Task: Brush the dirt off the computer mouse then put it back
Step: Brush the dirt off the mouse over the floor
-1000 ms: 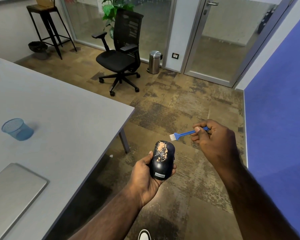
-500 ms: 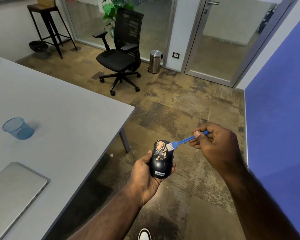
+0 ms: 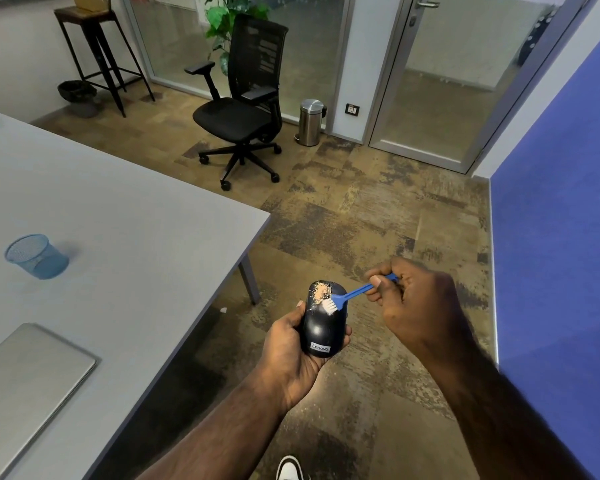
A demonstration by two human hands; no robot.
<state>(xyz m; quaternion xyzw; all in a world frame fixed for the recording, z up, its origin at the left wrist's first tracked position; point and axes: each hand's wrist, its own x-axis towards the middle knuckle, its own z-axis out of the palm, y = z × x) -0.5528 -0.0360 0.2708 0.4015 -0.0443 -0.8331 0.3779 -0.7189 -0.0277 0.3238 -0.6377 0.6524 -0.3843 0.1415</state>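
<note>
The left hand (image 3: 293, 344) cradles the black mouse (image 3: 324, 320) above the floor while the right hand (image 3: 420, 306) pinches a blue brush (image 3: 347, 297), its white bristles now down on the mouse's middle; the tan dirt (image 3: 321, 292) patch has shrunk.

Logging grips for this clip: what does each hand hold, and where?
Left hand cups the mouse by its sides; right hand pinches the brush by its handle end.

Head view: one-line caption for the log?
Left hand holds the dirty mouse while right hand sweeps the blue brush across it.
</note>
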